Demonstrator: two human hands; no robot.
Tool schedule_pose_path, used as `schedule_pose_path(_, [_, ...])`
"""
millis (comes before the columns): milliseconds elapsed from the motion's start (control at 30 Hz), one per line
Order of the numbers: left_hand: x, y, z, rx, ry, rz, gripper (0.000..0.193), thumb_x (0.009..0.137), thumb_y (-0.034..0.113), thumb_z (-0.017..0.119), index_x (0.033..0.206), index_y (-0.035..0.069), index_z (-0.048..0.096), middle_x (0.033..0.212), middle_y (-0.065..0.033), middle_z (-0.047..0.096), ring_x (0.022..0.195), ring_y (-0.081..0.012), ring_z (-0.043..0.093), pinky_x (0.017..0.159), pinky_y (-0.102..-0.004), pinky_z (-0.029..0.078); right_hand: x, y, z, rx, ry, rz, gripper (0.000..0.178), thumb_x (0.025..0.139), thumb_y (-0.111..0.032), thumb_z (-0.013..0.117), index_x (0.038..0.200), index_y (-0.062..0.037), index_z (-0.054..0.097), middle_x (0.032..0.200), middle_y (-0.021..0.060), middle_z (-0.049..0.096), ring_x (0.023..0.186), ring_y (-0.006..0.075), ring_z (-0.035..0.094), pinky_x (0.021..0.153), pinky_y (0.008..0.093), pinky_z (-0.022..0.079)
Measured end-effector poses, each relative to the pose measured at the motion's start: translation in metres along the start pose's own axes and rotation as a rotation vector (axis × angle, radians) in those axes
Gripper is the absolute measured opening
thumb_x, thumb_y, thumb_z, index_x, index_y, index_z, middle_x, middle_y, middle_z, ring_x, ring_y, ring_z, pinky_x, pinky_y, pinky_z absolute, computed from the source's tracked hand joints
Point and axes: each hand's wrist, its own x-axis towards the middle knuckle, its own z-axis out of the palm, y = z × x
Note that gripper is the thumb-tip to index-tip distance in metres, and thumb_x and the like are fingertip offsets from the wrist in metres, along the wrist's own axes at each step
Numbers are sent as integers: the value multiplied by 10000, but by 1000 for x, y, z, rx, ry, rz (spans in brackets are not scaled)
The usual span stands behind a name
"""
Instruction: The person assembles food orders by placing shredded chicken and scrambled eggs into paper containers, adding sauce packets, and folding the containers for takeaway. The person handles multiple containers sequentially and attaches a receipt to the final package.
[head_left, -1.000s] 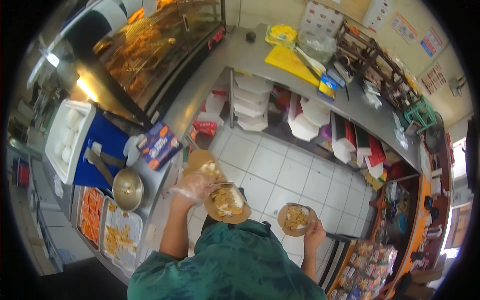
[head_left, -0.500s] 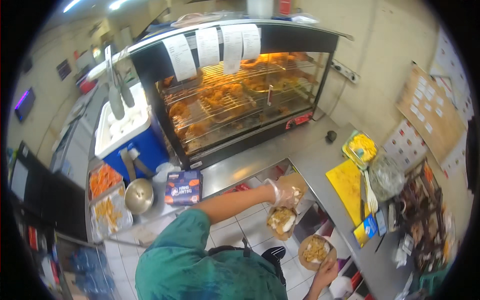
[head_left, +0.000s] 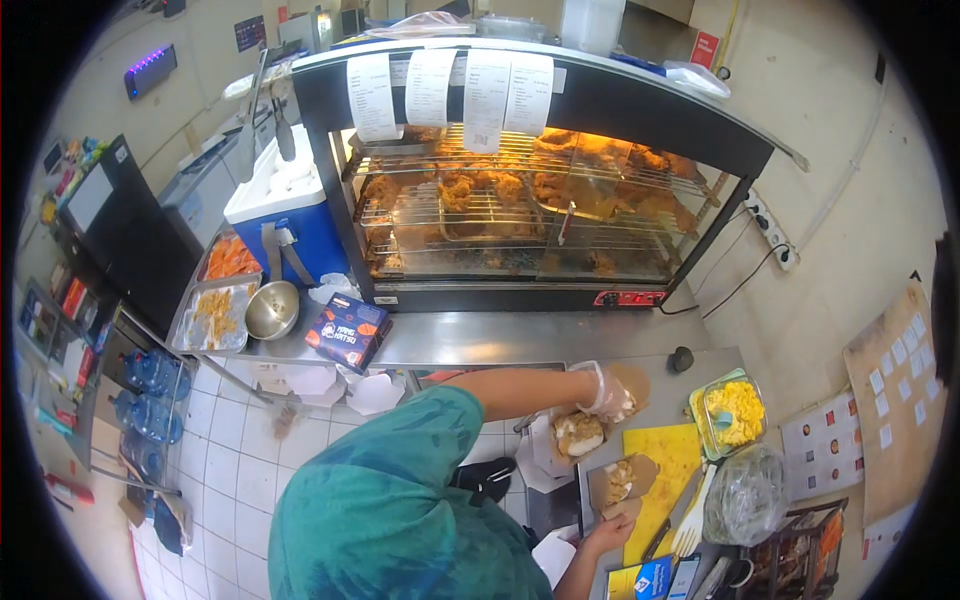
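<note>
My left hand [head_left: 606, 394], in a clear glove, reaches across the steel counter [head_left: 500, 335] and holds two brown paper food boxes. One box [head_left: 578, 436] shows rice and fried pieces. The other box [head_left: 634, 381] sits behind the fingers, and its contents are hidden. My right hand [head_left: 606, 535] comes up from the lower edge and grips a third filled paper box [head_left: 620, 481] over the yellow cutting board [head_left: 672, 455]. My green shirt fills the lower middle.
A heated glass display case [head_left: 520, 200] of fried chicken stands behind the counter, paper slips hanging on top. Left of it are a blue cooler [head_left: 290, 215], metal bowl [head_left: 272, 309], blue carton [head_left: 347, 331] and food trays [head_left: 215, 315]. A tub of yellow food [head_left: 732, 410] and a plastic bag [head_left: 750, 495] sit right.
The view has swung from the tiled floor to the display case. Both hands have carried the boxes to the counter beside the yellow board.
</note>
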Motion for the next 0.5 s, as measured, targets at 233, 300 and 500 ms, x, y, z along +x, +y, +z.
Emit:
schedule_pose_path(233, [58,-23,34,16,40,274,259,759,286,651,879,64,710,891,-158,680,886,-337,647,760,-460,516,2,-37,20,193,-158,122,339,967,-246,454,1180,16,493,1055,152,581,893,237,607,695,333,544])
schedule_pose_path(300, [70,-27,49,2,79,312,251,767,279,642,886,68,709,892,-152,681,880,-339,646,752,-462,517,5,-37,23,190,-176,153,355,970,-260,457,1179,24,490,1063,154,582,903,237,607,720,341,540])
schedule_pose_path(500, [82,-13,27,-80,53,451,263,785,243,621,975,70,677,978,-136,659,926,-332,627,793,-452,505,18,-32,6,-55,-277,165,381,973,-299,466,1125,45,526,1055,167,594,904,238,620,706,328,542])
